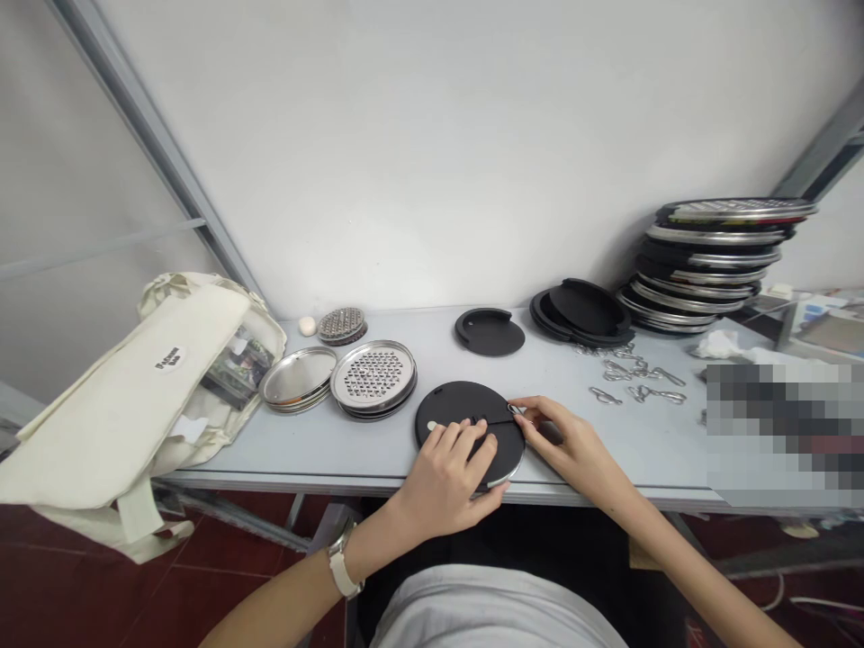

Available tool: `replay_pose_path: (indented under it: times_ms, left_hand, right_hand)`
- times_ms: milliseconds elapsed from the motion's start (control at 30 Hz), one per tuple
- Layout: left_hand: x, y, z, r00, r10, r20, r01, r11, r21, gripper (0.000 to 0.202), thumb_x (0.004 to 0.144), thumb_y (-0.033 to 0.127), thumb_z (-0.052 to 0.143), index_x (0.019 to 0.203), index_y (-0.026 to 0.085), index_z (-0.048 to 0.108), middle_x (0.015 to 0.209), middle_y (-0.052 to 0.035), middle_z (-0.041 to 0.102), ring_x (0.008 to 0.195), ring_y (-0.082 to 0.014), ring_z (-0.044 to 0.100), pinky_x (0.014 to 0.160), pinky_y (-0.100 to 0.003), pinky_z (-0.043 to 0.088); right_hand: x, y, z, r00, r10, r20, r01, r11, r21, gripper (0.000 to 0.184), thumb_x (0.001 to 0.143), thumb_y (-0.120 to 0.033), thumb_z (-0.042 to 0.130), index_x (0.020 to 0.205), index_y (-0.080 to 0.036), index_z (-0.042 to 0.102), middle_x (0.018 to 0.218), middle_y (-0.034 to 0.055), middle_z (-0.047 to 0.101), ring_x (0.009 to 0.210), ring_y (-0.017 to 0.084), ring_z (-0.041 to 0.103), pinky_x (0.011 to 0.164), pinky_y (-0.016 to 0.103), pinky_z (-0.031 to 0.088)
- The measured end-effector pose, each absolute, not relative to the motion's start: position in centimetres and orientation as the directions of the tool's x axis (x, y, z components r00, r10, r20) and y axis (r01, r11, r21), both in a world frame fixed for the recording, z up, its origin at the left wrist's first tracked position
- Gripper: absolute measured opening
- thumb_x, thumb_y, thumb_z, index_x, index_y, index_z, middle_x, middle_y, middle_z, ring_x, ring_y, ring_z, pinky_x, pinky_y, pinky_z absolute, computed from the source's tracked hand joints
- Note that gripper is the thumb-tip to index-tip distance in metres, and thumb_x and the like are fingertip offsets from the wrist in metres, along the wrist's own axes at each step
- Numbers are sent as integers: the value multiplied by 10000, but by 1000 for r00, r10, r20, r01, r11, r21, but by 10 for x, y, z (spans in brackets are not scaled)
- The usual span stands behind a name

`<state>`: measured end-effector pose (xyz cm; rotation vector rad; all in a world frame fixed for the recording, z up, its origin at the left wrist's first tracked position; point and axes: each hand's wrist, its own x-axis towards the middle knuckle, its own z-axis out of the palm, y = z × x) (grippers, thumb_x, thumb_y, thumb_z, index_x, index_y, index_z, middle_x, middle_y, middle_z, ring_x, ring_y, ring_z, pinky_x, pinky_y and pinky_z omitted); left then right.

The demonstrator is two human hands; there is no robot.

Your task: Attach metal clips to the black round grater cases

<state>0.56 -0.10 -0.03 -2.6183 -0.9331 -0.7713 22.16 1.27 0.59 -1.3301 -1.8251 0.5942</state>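
A round black disc (459, 400) with a pale spot and a seam on its face lies at the table's front edge, a silvery rim showing at its lower right. My left hand (449, 468) rests over it, fingers bent on the top and thumb at the near rim, gripping it. At the disc's right edge, my right hand (571, 441) pinches a small metal wire clip (511, 408) between thumb and fingers. Similar loose wire clips (652, 393) are scattered farther right. The disc's underside is hidden.
Perforated metal grater discs (373, 376) and plain metal discs (301, 375) are stacked left of me. Black round trays (490, 333) sit behind, with more black trays (580, 310) beside a tall leaning stack (708, 270). A cream bag (135, 387) hangs over the left edge.
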Motion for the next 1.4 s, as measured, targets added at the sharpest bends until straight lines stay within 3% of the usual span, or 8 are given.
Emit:
replay_pose_path:
  times_ms: [400, 733, 1400]
  left_hand:
    - [5, -1, 0, 652, 511, 560, 649, -758, -63, 450, 917, 438, 491, 1240, 132, 557, 1286, -121, 576, 1095, -281, 545, 900, -424, 399]
    - [5, -1, -2, 651, 510, 562, 650, -757, -66, 454, 909, 445, 503, 1239, 137, 561, 1285, -130, 578, 1115, -281, 548, 912, -420, 403]
    - [5, -1, 0, 653, 517, 554, 655, -752, -70, 457, 909, 449, 501, 1242, 141, 558, 1284, -115, 582, 1126, -279, 545, 920, -428, 403]
  right_hand:
    - [221, 13, 9, -146, 942, 301, 579, 328, -747, 239, 935, -366, 479, 1089, -208, 571, 774, 12, 626, 724, 175, 605, 720, 288, 481]
    - [220, 11, 10, -159, 951, 264, 578, 307, -756, 253, 949, -396, 453, 1091, -213, 552, 671, -27, 526, 631, 153, 529, 624, 261, 452]
    - [220, 10, 10, -175, 942, 285, 608, 331, -722, 249, 955, -391, 435, 1063, -205, 560, 729, 5, 605, 677, 169, 583, 668, 282, 478]
